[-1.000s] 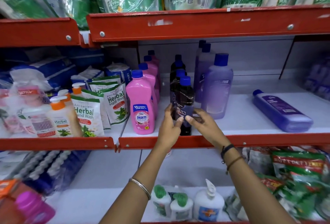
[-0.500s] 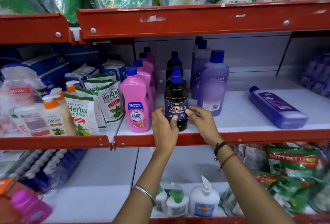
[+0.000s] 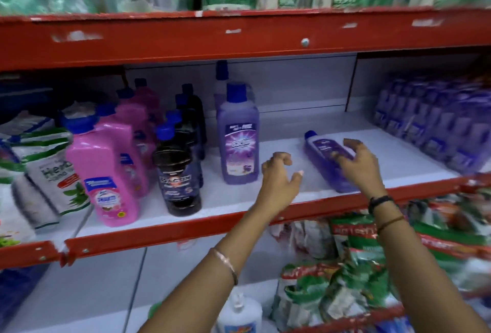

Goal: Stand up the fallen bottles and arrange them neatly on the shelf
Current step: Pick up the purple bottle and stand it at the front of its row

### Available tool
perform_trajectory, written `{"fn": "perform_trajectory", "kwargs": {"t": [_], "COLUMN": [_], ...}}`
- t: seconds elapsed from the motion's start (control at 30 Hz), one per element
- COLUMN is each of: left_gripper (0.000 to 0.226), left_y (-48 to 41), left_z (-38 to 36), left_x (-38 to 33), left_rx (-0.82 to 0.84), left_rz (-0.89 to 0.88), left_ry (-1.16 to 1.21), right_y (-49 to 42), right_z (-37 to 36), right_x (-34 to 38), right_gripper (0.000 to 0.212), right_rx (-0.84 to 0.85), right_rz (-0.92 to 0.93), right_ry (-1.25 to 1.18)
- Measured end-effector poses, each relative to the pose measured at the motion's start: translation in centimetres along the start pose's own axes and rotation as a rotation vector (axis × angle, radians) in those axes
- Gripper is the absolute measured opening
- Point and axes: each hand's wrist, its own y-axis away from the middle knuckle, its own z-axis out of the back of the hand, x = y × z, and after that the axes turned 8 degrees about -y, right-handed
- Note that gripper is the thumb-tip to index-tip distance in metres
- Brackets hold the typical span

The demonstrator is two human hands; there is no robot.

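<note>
A purple bottle (image 3: pixel 322 156) with a blue cap lies on its side on the white shelf (image 3: pixel 279 144), cap pointing away from me. My right hand (image 3: pixel 357 164) hovers over its near half with fingers spread, holding nothing. My left hand (image 3: pixel 279 181) is open just left of it, above the bare shelf. Upright to the left stand a purple bottle (image 3: pixel 237 133), a dark Bactin bottle (image 3: pixel 178 173) at the front of a dark row, and a pink bottle (image 3: pixel 102 173) heading a pink row.
A red rail (image 3: pixel 186 229) edges the shelf front and a red beam (image 3: pixel 239 38) hangs above it. Packed purple bottles (image 3: pixel 435 125) fill the right end. Herbal hand-wash pouches (image 3: pixel 53 173) lie at the left. Green-and-red packets (image 3: pixel 372 266) and a pump bottle (image 3: pixel 239 314) sit below.
Both hands let go of the dark Bactin bottle, now upright at the shelf front, and moved right to the fallen purple bottle. The view has shifted right and closer.
</note>
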Motion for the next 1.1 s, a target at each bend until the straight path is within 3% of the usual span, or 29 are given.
{"fn": "perform_trajectory", "kwargs": {"t": [0.13,0.23,0.47,0.7,1.1], "left_gripper": [0.057,0.060,0.059,0.057,0.056], "left_y": [-5.1,-6.5,-7.0,-6.3,-0.4], "left_z": [-4.4,-7.6,-10.4,-8.8,-1.2], "left_x": [-2.2,-3.0,-1.8,-3.0,-0.9], "left_rx": [0.270,0.410,0.265,0.156,-0.176], "left_rz": [0.236,0.300,0.320,0.244,0.081], "left_ry": [-0.039,-0.122,0.040,0.436,0.541], "right_y": [-4.8,-5.7,-6.2,-4.7,0.5], "right_z": [2.2,2.0,1.7,2.3,-1.4], "right_x": [-3.3,-4.2,-7.4,-6.0,0.6], "right_gripper": [0.042,0.046,0.047,0.025,0.051], "right_rx": [0.149,0.267,0.201,0.169,0.321], "right_rz": [-0.208,-0.236,-0.320,-0.116,0.106], "right_ry": [0.088,0.122,-0.265,-0.566,-0.607]}}
